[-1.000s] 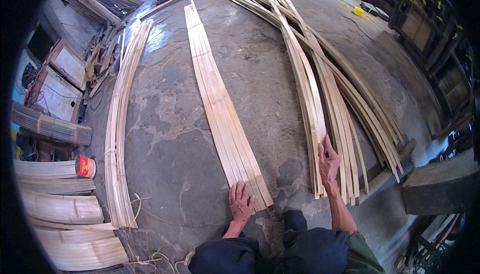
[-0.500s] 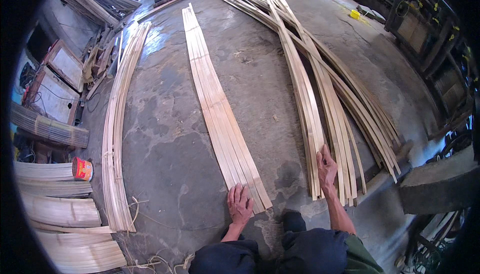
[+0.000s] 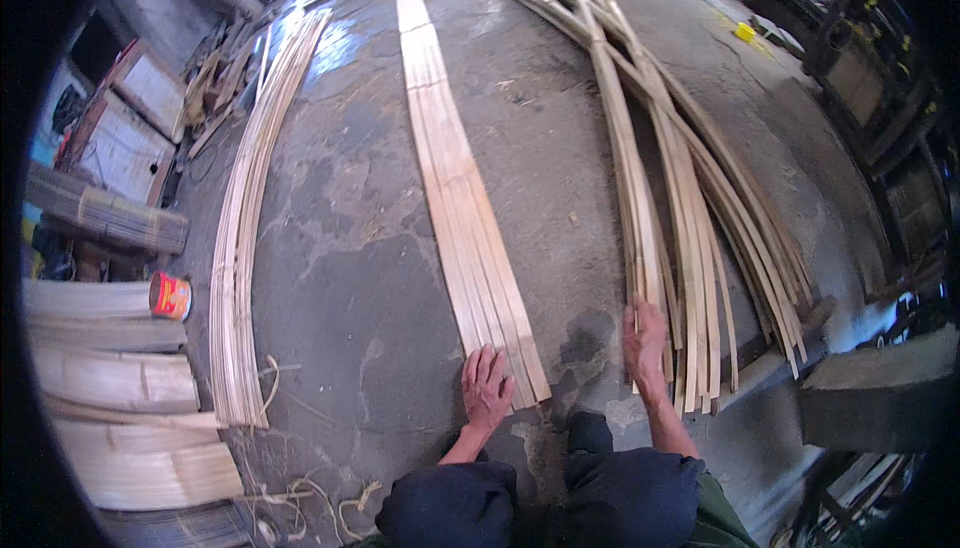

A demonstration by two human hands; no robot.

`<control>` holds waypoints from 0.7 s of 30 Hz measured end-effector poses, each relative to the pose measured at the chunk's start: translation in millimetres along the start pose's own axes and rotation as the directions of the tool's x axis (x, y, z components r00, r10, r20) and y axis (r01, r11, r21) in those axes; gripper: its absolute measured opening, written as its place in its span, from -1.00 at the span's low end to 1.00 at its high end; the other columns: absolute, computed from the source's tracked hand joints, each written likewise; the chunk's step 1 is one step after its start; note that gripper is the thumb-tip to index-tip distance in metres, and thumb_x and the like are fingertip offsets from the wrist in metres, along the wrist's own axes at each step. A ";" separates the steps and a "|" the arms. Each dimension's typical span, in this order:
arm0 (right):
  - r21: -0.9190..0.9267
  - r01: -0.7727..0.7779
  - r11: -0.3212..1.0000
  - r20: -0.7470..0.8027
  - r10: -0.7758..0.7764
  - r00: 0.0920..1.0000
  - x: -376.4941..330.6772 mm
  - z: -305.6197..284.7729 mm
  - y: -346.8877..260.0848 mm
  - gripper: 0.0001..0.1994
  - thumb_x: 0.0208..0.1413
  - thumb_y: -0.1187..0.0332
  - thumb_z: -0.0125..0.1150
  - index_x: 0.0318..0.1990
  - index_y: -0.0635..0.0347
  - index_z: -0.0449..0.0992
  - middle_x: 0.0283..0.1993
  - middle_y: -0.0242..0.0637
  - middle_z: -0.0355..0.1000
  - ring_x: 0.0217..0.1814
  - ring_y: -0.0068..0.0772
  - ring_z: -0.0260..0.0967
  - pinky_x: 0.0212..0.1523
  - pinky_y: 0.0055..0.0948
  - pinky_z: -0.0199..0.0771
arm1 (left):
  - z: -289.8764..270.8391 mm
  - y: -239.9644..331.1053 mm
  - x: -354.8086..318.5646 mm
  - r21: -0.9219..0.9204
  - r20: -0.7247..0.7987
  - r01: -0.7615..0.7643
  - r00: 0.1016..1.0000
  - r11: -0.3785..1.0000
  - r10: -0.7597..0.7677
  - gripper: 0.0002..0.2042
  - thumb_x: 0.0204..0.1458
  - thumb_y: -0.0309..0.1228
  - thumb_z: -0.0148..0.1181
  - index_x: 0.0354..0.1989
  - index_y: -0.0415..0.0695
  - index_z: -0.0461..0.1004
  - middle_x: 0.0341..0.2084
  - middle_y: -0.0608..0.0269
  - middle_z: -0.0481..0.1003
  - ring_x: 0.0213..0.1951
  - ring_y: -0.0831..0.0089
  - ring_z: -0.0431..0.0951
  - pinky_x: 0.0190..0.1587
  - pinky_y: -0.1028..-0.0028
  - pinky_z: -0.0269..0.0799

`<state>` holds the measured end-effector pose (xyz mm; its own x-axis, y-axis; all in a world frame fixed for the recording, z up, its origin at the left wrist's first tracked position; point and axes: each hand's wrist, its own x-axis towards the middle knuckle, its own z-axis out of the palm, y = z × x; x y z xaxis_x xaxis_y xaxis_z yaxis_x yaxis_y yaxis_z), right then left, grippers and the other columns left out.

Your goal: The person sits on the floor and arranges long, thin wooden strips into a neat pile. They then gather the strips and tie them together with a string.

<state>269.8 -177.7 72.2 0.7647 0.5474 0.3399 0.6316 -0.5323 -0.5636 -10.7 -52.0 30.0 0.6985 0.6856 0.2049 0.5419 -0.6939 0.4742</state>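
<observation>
Long, flat, pale bamboo strips (image 3: 455, 183) lie side by side as a band on the floor ahead of me. My left hand (image 3: 487, 388) rests on their near end with its fingers stretched out. To the right, more bamboo strips (image 3: 628, 163) form a long loose bundle. My right hand (image 3: 645, 343) is closed around strips at the left edge of its near end; how many it grips is hidden and slightly blurred.
Crossing bundles of strips (image 3: 690, 168) fan out at the right. A narrow bundle (image 3: 240, 248) lies along the left. Beyond it are stacked slat pieces (image 3: 120, 380) and a red tub (image 3: 170, 296). A low concrete block (image 3: 880, 388) stands at the near right.
The view has shifted a little. My right hand has moved left across the bundle's near end to its left edge. My left hand stays on the middle strips.
</observation>
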 end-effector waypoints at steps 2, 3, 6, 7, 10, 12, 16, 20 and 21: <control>0.183 -0.009 0.983 0.164 -0.021 0.986 -17.7 26.7 -22.2 -0.66 0.17 0.32 0.14 0.08 0.22 0.45 -0.24 -0.03 0.49 -0.17 0.06 0.45 -0.13 -0.10 0.46 | 2.2 0.6 -0.8 -0.001 0.024 0.013 1.000 1.000 -0.013 -0.47 0.01 -0.26 0.20 0.21 -0.11 0.38 0.29 0.06 0.24 0.33 0.04 0.14 0.37 0.10 0.02; 0.210 0.021 0.977 0.258 -0.076 0.963 -27.9 46.0 -37.2 -0.65 0.16 0.32 0.15 0.08 0.23 0.44 -0.23 -0.02 0.50 -0.16 0.07 0.46 -0.15 -0.10 0.46 | 1.0 -2.4 -2.4 0.009 0.030 0.020 0.999 1.000 -0.021 -0.46 0.02 -0.24 0.18 0.22 -0.10 0.37 0.30 0.07 0.22 0.33 0.04 0.13 0.37 0.10 0.01; 0.213 -0.148 0.966 0.519 0.016 0.855 -47.0 80.3 -74.7 -0.65 0.14 0.28 0.17 0.05 0.22 0.45 -0.19 0.00 0.50 -0.14 0.10 0.47 -0.13 -0.09 0.47 | 1.9 -4.6 -3.5 0.027 0.030 0.015 0.999 1.000 -0.016 -0.47 0.09 -0.18 0.16 0.24 -0.08 0.35 0.32 0.09 0.20 0.36 0.08 0.09 0.38 0.10 -0.01; 0.205 -0.142 0.968 0.534 0.011 0.845 -51.0 83.6 -85.1 -0.64 0.14 0.27 0.17 0.05 0.22 0.45 -0.18 0.00 0.51 -0.14 0.11 0.46 -0.13 -0.09 0.47 | 2.1 -2.5 -4.5 0.026 0.031 0.024 0.999 0.999 -0.025 -0.47 0.10 -0.16 0.15 0.25 -0.08 0.35 0.32 0.10 0.19 0.36 0.08 0.09 0.38 0.10 -0.01; 0.191 -0.127 0.973 0.499 0.015 0.866 -56.9 87.5 -101.3 -0.64 0.13 0.24 0.16 0.03 0.21 0.45 -0.16 0.00 0.51 -0.17 0.11 0.47 -0.13 -0.08 0.47 | -0.8 -4.2 -5.7 0.037 0.035 0.026 0.999 0.999 -0.027 -0.48 0.13 -0.14 0.13 0.25 -0.07 0.35 0.31 0.10 0.20 0.35 0.07 0.10 0.38 0.10 -0.01; 0.216 -0.161 0.963 0.518 0.027 0.855 -58.6 94.6 -94.5 -0.65 0.13 0.24 0.15 0.01 0.23 0.45 -0.16 0.00 0.51 -0.18 0.09 0.48 -0.15 -0.09 0.47 | -0.4 -4.7 -5.7 0.022 0.042 0.034 0.999 0.999 -0.035 -0.48 0.15 -0.11 0.11 0.25 -0.06 0.35 0.32 0.10 0.19 0.36 0.06 0.09 0.38 0.09 -0.03; 0.323 -0.402 0.857 0.583 0.154 0.798 -52.6 98.6 -58.6 -0.69 0.15 0.24 0.12 -0.05 0.27 0.49 -0.23 -0.04 0.53 -0.24 -0.10 0.51 -0.22 -0.21 0.47 | 1.3 1.1 0.5 -0.013 0.040 -0.002 0.999 1.000 0.003 -0.49 0.13 -0.14 0.13 0.24 -0.07 0.36 0.30 0.09 0.22 0.34 0.06 0.11 0.38 0.09 -0.02; 0.372 -0.691 0.620 0.660 0.347 0.667 -15.2 43.7 -73.2 -0.66 0.19 0.18 0.15 -0.07 0.29 0.52 -0.34 -0.19 0.54 -0.33 -0.43 0.49 -0.29 -0.41 0.45 | 5.3 -9.4 -7.3 -0.006 0.042 0.010 0.999 1.000 -0.010 -0.47 0.14 -0.09 0.10 0.24 -0.07 0.36 0.29 0.08 0.22 0.34 0.05 0.11 0.38 0.07 -0.02; 0.399 -0.665 0.631 0.605 0.364 0.708 -4.8 28.1 -72.8 -0.65 0.20 0.16 0.16 -0.07 0.29 0.52 -0.35 -0.23 0.54 -0.35 -0.48 0.47 -0.31 -0.44 0.44 | 6.9 -7.9 -5.3 -0.014 0.044 0.005 0.999 1.000 -0.004 -0.47 0.14 -0.08 0.10 0.24 -0.07 0.36 0.29 0.08 0.22 0.34 0.04 0.12 0.37 0.06 -0.02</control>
<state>216.6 -123.5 90.5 0.6944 0.5842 -0.4202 -0.1611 -0.4429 -0.8820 -15.6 -51.7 19.3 0.7163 0.6780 0.1653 0.5384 -0.6876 0.4872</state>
